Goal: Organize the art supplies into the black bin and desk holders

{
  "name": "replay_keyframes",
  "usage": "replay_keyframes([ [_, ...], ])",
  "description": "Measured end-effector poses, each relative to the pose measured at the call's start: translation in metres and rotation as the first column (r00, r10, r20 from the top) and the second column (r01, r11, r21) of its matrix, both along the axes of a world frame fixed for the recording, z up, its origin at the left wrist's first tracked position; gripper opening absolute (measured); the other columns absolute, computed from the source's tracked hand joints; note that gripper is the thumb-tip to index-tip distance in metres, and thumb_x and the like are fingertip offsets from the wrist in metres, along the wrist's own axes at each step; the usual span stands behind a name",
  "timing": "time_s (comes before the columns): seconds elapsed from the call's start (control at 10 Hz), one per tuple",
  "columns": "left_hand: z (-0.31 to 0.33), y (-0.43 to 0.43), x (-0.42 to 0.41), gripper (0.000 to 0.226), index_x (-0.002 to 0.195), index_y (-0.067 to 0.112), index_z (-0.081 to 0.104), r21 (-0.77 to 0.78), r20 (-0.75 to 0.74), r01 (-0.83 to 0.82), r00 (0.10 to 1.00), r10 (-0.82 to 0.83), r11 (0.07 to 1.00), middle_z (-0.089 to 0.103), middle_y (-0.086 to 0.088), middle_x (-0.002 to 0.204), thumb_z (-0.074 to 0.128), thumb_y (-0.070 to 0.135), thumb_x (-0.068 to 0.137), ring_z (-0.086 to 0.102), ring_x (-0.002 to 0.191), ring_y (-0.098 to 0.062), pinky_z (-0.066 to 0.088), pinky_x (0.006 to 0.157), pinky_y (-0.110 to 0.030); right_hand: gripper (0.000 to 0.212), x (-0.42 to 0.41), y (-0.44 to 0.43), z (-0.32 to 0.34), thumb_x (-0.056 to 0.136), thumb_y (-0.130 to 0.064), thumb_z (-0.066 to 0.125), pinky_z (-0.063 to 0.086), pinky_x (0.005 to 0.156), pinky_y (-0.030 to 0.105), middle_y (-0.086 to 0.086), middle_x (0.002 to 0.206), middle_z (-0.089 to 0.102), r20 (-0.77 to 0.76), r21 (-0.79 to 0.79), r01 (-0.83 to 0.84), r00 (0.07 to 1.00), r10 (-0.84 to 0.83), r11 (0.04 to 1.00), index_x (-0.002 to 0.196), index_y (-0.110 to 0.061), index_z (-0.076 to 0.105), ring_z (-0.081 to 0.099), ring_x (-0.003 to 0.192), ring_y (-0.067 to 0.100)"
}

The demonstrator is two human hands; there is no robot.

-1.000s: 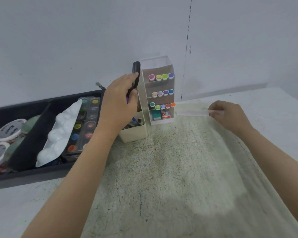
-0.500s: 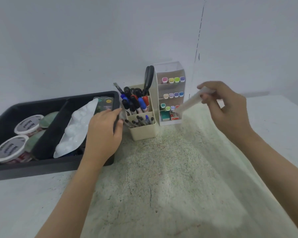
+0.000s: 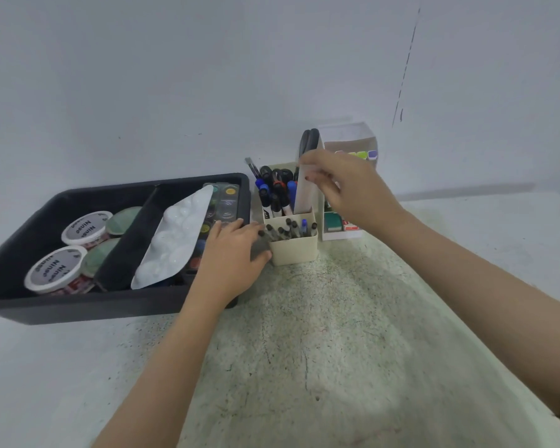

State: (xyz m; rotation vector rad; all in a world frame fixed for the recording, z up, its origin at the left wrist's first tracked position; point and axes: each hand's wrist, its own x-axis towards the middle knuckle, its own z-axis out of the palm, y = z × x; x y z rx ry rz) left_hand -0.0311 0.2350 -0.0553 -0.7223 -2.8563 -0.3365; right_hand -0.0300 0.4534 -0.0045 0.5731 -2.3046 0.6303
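My right hand (image 3: 353, 192) pinches the top of a clear ruler (image 3: 303, 197) that stands upright with its lower end inside the cream pen holder (image 3: 293, 250). That holder carries several markers and pens, and black scissors (image 3: 307, 142) stick up behind it. My left hand (image 3: 232, 260) lies with straight fingers on the corner of the black bin (image 3: 78, 305), its fingertips touching the holder's left side. The white marker rack (image 3: 349, 176) is partly hidden behind my right hand.
Inside the black bin lie two paint tubs with white lids (image 3: 57, 268), a white palette (image 3: 175, 240) and a watercolour set (image 3: 222, 202). A speckled green mat (image 3: 320, 350) covers the table. A grey wall stands close behind the holders.
My right hand carried the ruler from the mat up and left, and its lower end now stands in the pen holder. My left hand left the scissors and came down to the bin's corner.
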Motion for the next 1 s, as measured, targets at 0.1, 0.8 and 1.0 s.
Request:
replay_keyframes([
  [0.1, 0.000, 0.003, -0.001, 0.053, 0.142, 0.021, 0.037, -0.053, 0.017, 0.009, 1.000, -0.008, 0.999, 0.036, 0.004, 0.149, 0.047, 0.042, 0.094, 0.022, 0.142, -0.017, 0.002, 0.116, -0.040, 0.021, -0.008, 0.004, -0.012, 0.091, -0.011, 0.057, 0.050, 0.066, 0.031, 0.007, 0.091, 0.067, -0.025, 0.047, -0.010, 1.000, 0.011, 0.999, 0.110, -0.006, 0.066, 0.055, 0.074, 0.012],
  [0.8, 0.004, 0.001, 0.005, 0.052, 0.141, 0.022, 0.041, 0.181, 0.027, 0.010, 1.000, -0.016, 0.983, 0.046, -0.004, 0.143, 0.057, 0.030, 0.092, 0.032, 0.137, -0.020, 0.013, 0.115, -0.035, 0.040, -0.008, 0.010, -0.044, 0.089, -0.001, 0.049, 0.054, 0.057, 0.036, 0.006, 0.101, 0.064, 0.047, 0.132, 0.118, 0.991, -0.125, 0.984, 0.127, -0.013, 0.056, 0.059, 0.077, 0.019],
  [1.0, 0.009, -0.009, 0.007, 0.048, 0.136, 0.019, 0.047, 0.326, 0.008, 0.029, 0.999, -0.033, 0.945, 0.056, 0.000, 0.132, 0.059, 0.023, 0.090, 0.046, 0.125, -0.020, 0.035, 0.107, -0.038, 0.044, 0.014, 0.010, -0.033, 0.091, -0.005, 0.050, 0.044, 0.060, 0.014, 0.000, 0.109, 0.060, 0.063, -0.006, 0.080, 0.995, -0.079, 0.997, 0.133, -0.018, 0.051, 0.053, 0.071, 0.005],
])
